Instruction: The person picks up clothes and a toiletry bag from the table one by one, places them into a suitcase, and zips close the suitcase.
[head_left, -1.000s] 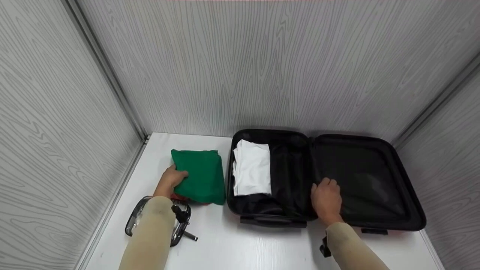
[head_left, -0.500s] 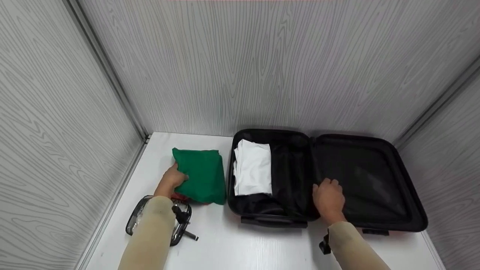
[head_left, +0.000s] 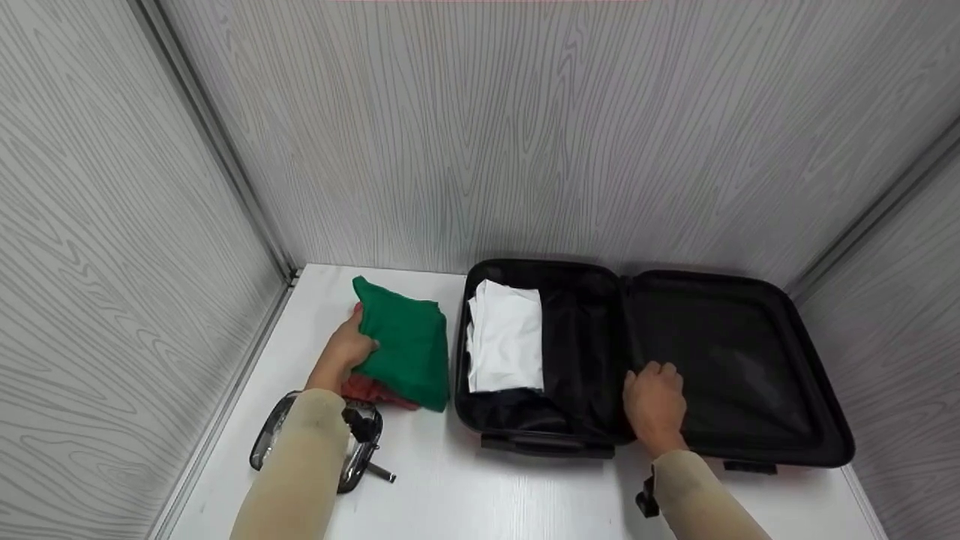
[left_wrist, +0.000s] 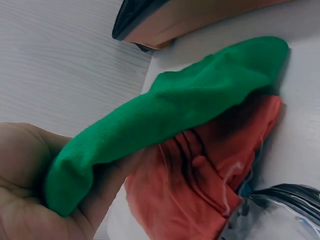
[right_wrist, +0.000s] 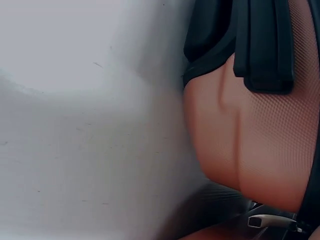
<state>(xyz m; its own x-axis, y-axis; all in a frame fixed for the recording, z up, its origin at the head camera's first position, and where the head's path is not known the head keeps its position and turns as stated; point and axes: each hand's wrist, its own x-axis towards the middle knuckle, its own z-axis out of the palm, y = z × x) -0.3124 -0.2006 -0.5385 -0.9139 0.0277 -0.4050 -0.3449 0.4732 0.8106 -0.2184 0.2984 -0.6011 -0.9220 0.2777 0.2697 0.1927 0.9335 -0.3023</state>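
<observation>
My left hand grips the left edge of a folded green garment, its thumb on top. That edge is lifted. In the left wrist view the green garment bends up into the palm, above a folded red garment with creases. My right hand has its fingers curled over the rim between the two halves of an open black-lined suitcase. The right wrist view shows mostly the orange-red outer shell of the suitcase. A folded white garment lies in its left half.
A clear pouch with black edging lies partly under the left forearm, on the white tabletop. Grey wood-patterned panels stand behind and at both sides. The suitcase's carry handle faces the near side.
My left hand has moved slightly up and raised the green garment's left edge, so more of the red garment shows. My right hand stays at the suitcase rim.
</observation>
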